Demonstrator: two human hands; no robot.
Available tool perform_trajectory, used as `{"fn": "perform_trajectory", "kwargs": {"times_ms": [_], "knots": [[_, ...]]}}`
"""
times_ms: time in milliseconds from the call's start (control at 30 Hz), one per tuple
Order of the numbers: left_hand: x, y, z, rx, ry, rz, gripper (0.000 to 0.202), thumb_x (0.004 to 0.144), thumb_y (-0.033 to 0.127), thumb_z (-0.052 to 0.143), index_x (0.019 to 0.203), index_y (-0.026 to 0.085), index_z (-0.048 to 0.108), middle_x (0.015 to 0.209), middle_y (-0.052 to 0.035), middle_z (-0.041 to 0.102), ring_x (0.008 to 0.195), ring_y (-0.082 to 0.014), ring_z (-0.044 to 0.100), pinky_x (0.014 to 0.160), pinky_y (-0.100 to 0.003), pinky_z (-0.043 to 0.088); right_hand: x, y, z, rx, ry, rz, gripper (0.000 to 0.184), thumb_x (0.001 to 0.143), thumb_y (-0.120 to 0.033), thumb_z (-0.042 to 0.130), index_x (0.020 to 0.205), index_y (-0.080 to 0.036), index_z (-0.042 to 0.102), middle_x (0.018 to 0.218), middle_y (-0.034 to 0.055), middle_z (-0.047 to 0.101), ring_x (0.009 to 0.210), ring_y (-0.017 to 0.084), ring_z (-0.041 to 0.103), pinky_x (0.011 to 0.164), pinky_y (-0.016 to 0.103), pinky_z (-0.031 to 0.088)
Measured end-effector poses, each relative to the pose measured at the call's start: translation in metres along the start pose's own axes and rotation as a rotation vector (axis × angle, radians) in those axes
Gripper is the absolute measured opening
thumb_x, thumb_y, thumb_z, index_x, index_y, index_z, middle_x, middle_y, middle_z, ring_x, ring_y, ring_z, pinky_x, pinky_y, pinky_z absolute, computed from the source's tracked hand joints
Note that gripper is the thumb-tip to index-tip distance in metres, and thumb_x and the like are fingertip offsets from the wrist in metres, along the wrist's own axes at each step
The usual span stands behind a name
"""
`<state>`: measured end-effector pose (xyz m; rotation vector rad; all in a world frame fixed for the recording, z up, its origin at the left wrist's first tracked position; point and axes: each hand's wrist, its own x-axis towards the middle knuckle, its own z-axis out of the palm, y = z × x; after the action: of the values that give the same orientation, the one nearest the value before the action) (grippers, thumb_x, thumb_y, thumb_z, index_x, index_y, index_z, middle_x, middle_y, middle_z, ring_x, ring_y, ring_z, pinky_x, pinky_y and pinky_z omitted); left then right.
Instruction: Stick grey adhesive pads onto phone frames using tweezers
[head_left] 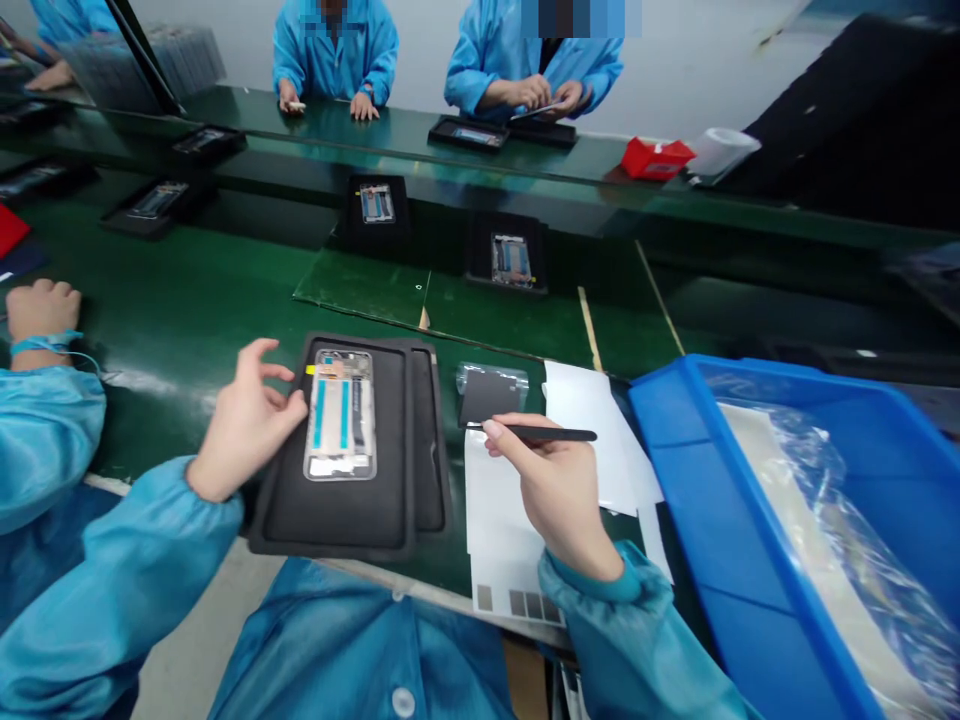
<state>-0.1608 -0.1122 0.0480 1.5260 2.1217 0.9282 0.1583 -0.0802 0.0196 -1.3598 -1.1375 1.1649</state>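
A phone frame (342, 415) with blue strips and a yellow tab lies face up in a black tray (300, 520). Beside its left edge is my left hand (251, 420), fingers apart and curved, the thumb near the frame; I cannot tell if it touches. Black tweezers (551, 433) are pinched in my right hand (551, 480). Their tip points left, at the lower edge of a dark grey sheet (491, 397) on clear film. Under the right hand lies a white sheet (495, 520) with several grey squares along its bottom. A second black tray (431, 450) sits partly beneath the first.
A blue bin (675, 480) holding plastic wrap stands at the right. Across the green bench (225, 270), more black trays (506, 255) hold phone frames. Co-workers in blue sit opposite, and another person's hand (43, 308) rests at the left. A red box (656, 158) stands far back.
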Motion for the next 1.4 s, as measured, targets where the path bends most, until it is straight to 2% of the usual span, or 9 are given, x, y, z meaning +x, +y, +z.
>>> {"fn": "perform_trajectory", "kwargs": {"times_ms": [200, 267, 333, 433, 500, 633, 733, 933, 1400], "knots": [[0.037, -0.049, -0.080, 0.201, 0.131, -0.155, 0.068, 0.078, 0.035, 0.072, 0.135, 0.024, 0.037, 0.103, 0.0015, 0.068, 0.070, -0.0078, 0.065, 0.069, -0.021, 0.050, 0.002, 0.003, -0.017, -0.010, -0.035, 0.024, 0.027, 0.067, -0.037, 0.088, 0.081, -0.018, 0.075, 0.065, 0.0024, 0.071, 0.060, 0.015, 0.065, 0.060, 0.029, 0.054], [0.048, -0.064, -0.097, 0.281, 0.147, -0.200, 0.068, 0.080, 0.041, 0.071, 0.136, 0.024, 0.035, 0.102, 0.0028, 0.067, 0.071, -0.0065, 0.064, 0.073, -0.021, 0.049, 0.004, 0.004, -0.018, 0.000, -0.048, 0.027, 0.027, 0.067, -0.037, 0.088, 0.080, -0.018, 0.075, 0.066, 0.0024, 0.071, 0.060, 0.015, 0.064, 0.060, 0.030, 0.054], [0.055, -0.069, -0.101, 0.376, 0.123, -0.173, 0.068, 0.084, 0.045, 0.067, 0.138, 0.022, 0.033, 0.104, 0.0022, 0.066, 0.077, -0.0075, 0.064, 0.078, -0.023, 0.049, 0.005, 0.005, -0.016, 0.011, -0.064, 0.025, 0.026, 0.068, -0.037, 0.087, 0.080, -0.018, 0.075, 0.066, 0.0022, 0.070, 0.060, 0.015, 0.065, 0.060, 0.029, 0.054], [0.051, -0.052, -0.081, 0.444, 0.126, -0.015, 0.062, 0.085, 0.046, 0.067, 0.134, 0.018, 0.043, 0.113, -0.0022, 0.065, 0.093, -0.0137, 0.062, 0.087, -0.027, 0.048, 0.003, 0.004, -0.005, 0.023, -0.089, -0.011, 0.023, 0.069, -0.035, 0.087, 0.080, -0.019, 0.075, 0.069, 0.0024, 0.072, 0.061, 0.015, 0.066, 0.060, 0.029, 0.055], [0.038, -0.027, -0.055, 0.259, 0.061, 0.089, 0.049, 0.087, 0.047, 0.065, 0.125, 0.018, 0.054, 0.111, -0.0034, 0.066, 0.094, -0.0150, 0.062, 0.086, -0.027, 0.049, -0.003, 0.002, 0.005, 0.044, -0.107, -0.049, 0.019, 0.070, -0.033, 0.086, 0.081, -0.020, 0.076, 0.075, 0.0029, 0.075, 0.063, 0.015, 0.068, 0.062, 0.029, 0.057], [0.000, 0.023, 0.001, -0.347, -0.482, 0.048, 0.037, 0.087, 0.051, 0.062, 0.100, 0.016, 0.067, 0.073, -0.0007, 0.066, 0.064, -0.0129, 0.060, 0.063, -0.025, 0.048, -0.022, -0.005, 0.028, 0.109, -0.145, -0.135, 0.012, 0.074, -0.027, 0.084, 0.084, -0.025, 0.077, 0.084, 0.0021, 0.078, 0.074, 0.017, 0.073, 0.070, 0.030, 0.061], [-0.019, 0.043, 0.026, -0.547, -0.659, 0.034, 0.031, 0.092, 0.045, 0.057, 0.086, 0.016, 0.067, 0.060, 0.0018, 0.060, 0.055, -0.0100, 0.053, 0.056, -0.022, 0.042, -0.036, -0.013, 0.041, 0.150, -0.148, -0.196, 0.012, 0.075, -0.021, 0.083, 0.084, -0.027, 0.077, 0.084, 0.0006, 0.079, 0.078, 0.017, 0.075, 0.075, 0.029, 0.062], [-0.026, 0.048, 0.030, -0.639, -0.707, 0.055, 0.026, 0.095, 0.035, 0.055, 0.077, 0.016, 0.062, 0.059, 0.0035, 0.057, 0.056, -0.0087, 0.050, 0.057, -0.022, 0.040, -0.048, -0.022, 0.050, 0.160, -0.174, -0.237, 0.017, 0.076, -0.014, 0.081, 0.085, -0.028, 0.077, 0.085, -0.0005, 0.080, 0.079, 0.017, 0.076, 0.074, 0.026, 0.062], [-0.037, 0.045, 0.031, -0.703, -0.615, 0.042, 0.025, 0.094, 0.035, 0.057, 0.077, 0.018, 0.064, 0.059, 0.0018, 0.057, 0.056, -0.0111, 0.050, 0.055, -0.024, 0.040, -0.053, -0.015, 0.056, 0.127, -0.164, -0.211, 0.018, 0.076, -0.014, 0.082, 0.086, -0.029, 0.077, 0.085, 0.0001, 0.079, 0.079, 0.018, 0.075, 0.075, 0.029, 0.063]]}}
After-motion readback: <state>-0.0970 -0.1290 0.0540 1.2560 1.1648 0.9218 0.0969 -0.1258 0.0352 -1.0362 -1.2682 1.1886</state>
